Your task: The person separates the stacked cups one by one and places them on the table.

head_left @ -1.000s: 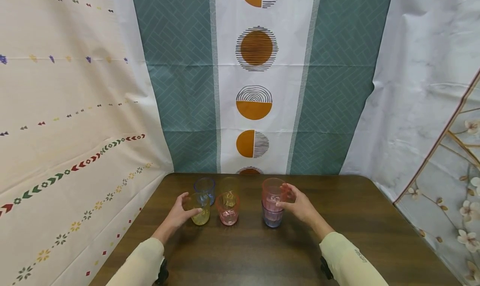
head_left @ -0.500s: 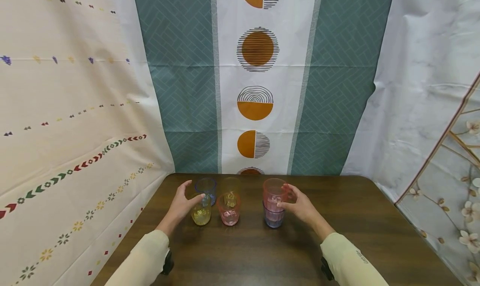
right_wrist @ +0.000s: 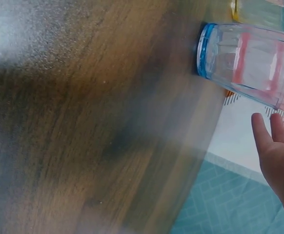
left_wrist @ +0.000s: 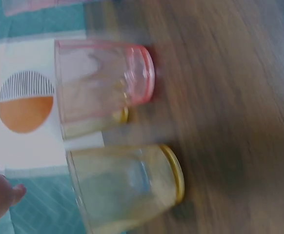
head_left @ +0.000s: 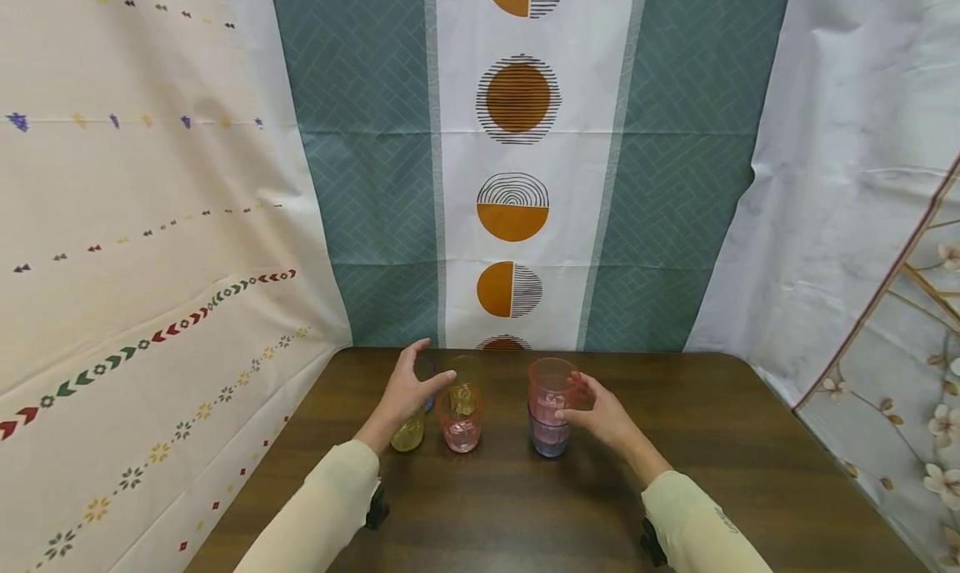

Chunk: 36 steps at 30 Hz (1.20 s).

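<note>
My left hand (head_left: 429,364) hovers open with spread fingers over a blue cup (head_left: 428,374) that it mostly hides, near the table's back edge. Just in front stands a yellow cup (head_left: 408,434), with a pink cup (head_left: 461,424) to its right and a second yellow cup (head_left: 467,371) behind that. The left wrist view shows the pink cup (left_wrist: 103,80) and the yellow cup (left_wrist: 127,187), with only fingertips (left_wrist: 0,195) at the corner. My right hand (head_left: 568,396) is cupped beside a pink cup (head_left: 550,385) nested in a blue cup (head_left: 549,439). In the right wrist view its fingers (right_wrist: 273,146) are straight and apart from that stack (right_wrist: 239,58).
The cups stand on a dark wooden table (head_left: 525,506). Patterned cloth hangs close behind it (head_left: 517,223) and along the left side (head_left: 150,306). White and floral sheets (head_left: 847,223) hang at the right.
My left hand let go of the front yellow cup and moved back and to the right, over the blue cup. The right hand stayed beside the pink-in-blue stack.
</note>
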Motion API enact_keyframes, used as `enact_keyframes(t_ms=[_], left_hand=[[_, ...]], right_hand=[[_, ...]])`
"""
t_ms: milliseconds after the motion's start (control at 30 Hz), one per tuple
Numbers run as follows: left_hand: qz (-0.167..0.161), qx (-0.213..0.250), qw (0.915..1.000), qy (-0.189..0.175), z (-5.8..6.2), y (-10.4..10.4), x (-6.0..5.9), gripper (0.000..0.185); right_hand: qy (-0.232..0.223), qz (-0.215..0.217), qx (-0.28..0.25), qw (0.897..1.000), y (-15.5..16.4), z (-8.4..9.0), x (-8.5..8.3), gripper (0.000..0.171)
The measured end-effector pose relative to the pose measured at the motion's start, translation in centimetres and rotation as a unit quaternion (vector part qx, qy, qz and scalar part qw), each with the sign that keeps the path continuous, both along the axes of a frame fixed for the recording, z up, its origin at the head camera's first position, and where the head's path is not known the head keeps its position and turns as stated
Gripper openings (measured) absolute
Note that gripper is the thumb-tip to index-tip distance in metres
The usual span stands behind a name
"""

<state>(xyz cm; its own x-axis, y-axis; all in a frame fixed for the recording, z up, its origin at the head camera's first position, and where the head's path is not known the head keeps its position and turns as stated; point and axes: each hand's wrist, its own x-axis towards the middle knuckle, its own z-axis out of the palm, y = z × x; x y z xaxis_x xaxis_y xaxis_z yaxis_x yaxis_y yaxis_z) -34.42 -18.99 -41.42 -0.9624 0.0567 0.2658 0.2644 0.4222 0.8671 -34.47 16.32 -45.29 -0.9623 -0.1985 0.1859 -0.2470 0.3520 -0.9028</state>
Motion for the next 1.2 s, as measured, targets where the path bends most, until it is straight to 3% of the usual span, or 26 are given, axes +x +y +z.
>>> enact_keyframes(t_ms=[400,600,800,1200], left_hand=[[-0.044,0.014,0.9989,-0.012,0.5,6.5,-0.5,0.089],[-0.069,0.017,0.9969,-0.034,-0.2,9.3,-0.6,0.089],[-0.084,0.029,0.9935,-0.072,-1.3,11.4,-0.7,0.095],[-0.1,0.0,0.9929,-0.065,-1.6,13.9,-1.2,0.088]], right_hand=[[-0.01,-0.036,0.017,0.999,0.5,-0.4,0.4,0.09],[-0.016,-0.051,0.024,0.998,0.2,-0.5,0.6,0.09],[-0.024,-0.057,0.024,0.998,-0.6,-1.0,0.8,0.091],[-0.019,-0.06,0.001,0.998,-1.4,-1.6,0.6,0.083]])
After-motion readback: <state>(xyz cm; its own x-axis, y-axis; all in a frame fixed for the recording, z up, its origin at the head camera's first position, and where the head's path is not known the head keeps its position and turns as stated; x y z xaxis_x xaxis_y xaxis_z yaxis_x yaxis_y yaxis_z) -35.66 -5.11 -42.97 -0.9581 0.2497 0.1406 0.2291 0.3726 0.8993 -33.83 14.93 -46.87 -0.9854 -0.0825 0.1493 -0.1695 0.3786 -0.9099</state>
